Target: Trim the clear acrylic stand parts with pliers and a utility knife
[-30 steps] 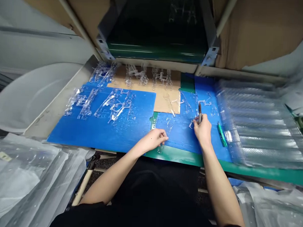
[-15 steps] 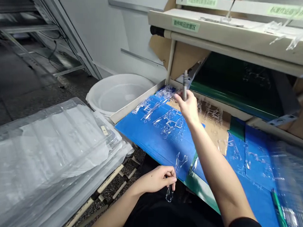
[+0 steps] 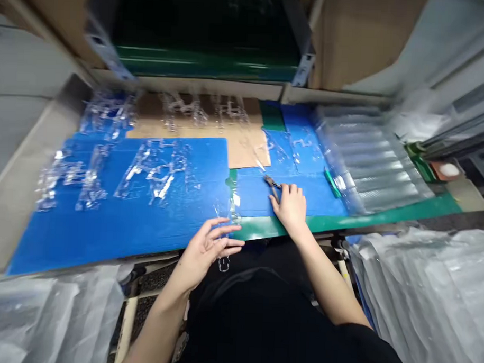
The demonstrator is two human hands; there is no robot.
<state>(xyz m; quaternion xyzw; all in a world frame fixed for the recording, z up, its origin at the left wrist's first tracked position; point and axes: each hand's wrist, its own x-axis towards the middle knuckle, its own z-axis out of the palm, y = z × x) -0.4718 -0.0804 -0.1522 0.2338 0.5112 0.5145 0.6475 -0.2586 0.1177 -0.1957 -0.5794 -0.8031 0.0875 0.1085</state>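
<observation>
My left hand (image 3: 205, 251) hovers at the front edge of the bench with its fingers stretched out and apart. Around its fingertips is a thin clear plastic part (image 3: 224, 264), its lower end hanging past the edge; the middle is hidden behind the fingers. My right hand (image 3: 292, 207) is closed around a pair of nippers (image 3: 272, 182), jaws pointing up and left, low over the blue sheet (image 3: 249, 195). Clear plastic frames with runners (image 3: 159, 170) lie on the larger blue sheet (image 3: 117, 230) to the left.
More clear frames (image 3: 185, 108) lie on brown cardboard (image 3: 243, 150) at the back. A green-handled tool (image 3: 332, 183) rests beside a ribbed clear tray (image 3: 373, 159). A dark conveyor (image 3: 207, 37) stands behind the bench. Stacks of wrapped trays (image 3: 425, 283) flank the front.
The view has swung right and down. My right hand has brought the tool from the raised position down to the bench. My left fingers have spread from their pinch on the clear part.
</observation>
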